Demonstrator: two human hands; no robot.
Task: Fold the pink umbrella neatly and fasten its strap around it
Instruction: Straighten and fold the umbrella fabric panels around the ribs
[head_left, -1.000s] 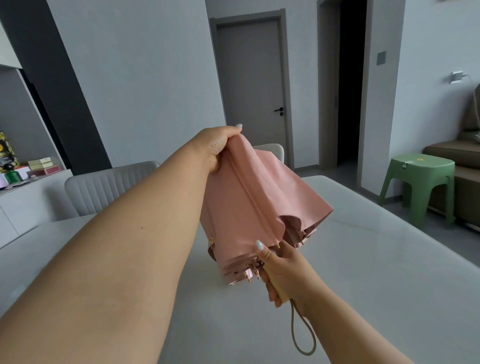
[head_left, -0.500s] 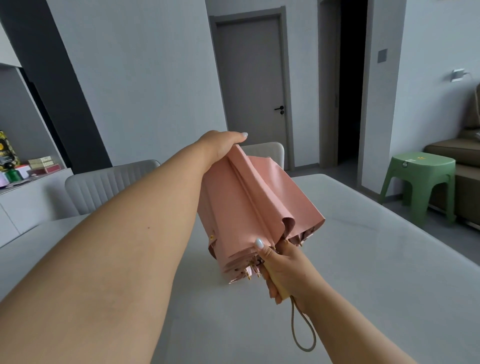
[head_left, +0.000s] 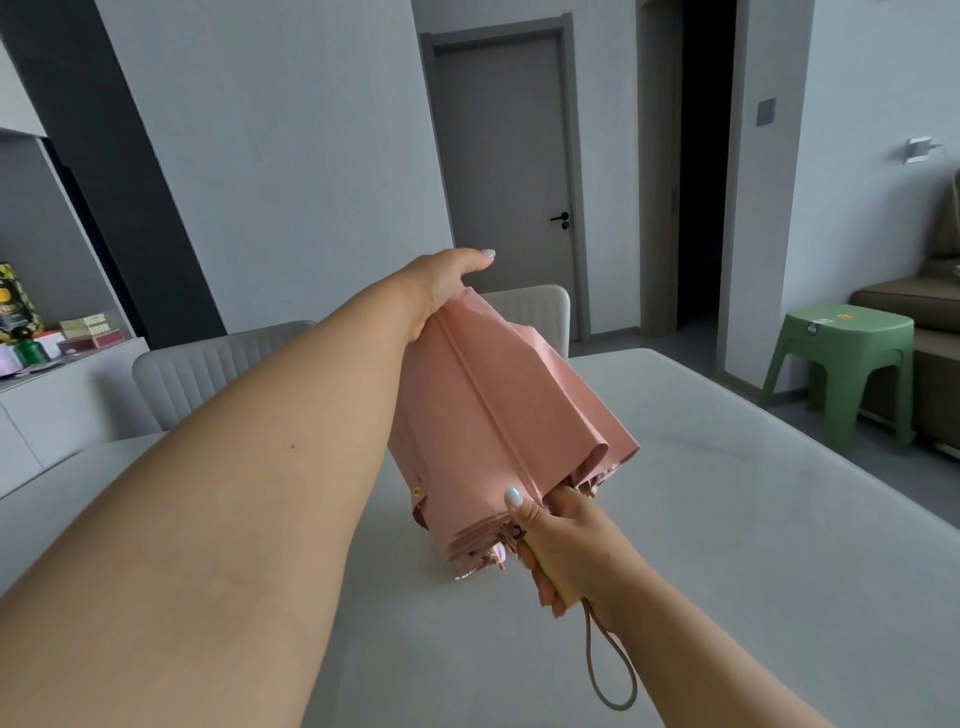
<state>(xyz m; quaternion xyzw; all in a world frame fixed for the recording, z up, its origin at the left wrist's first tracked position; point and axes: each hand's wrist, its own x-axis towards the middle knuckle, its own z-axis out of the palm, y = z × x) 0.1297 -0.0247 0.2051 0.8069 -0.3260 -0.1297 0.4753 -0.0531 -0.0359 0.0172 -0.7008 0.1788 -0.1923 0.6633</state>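
I see the grey worktop (head_left: 727, 519) below the pink umbrella (head_left: 498, 415), held above it, canopy loosely gathered. Left hand (head_left: 441, 283) holds its far tip. Right hand (head_left: 561, 540) grips the wooden handle (head_left: 563, 590); wrist loop (head_left: 613, 670) hangs.

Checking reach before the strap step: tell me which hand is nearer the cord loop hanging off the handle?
Right. The right hand grips the handle just above the cord loop; the left hand holds the pink umbrella at its far tip.
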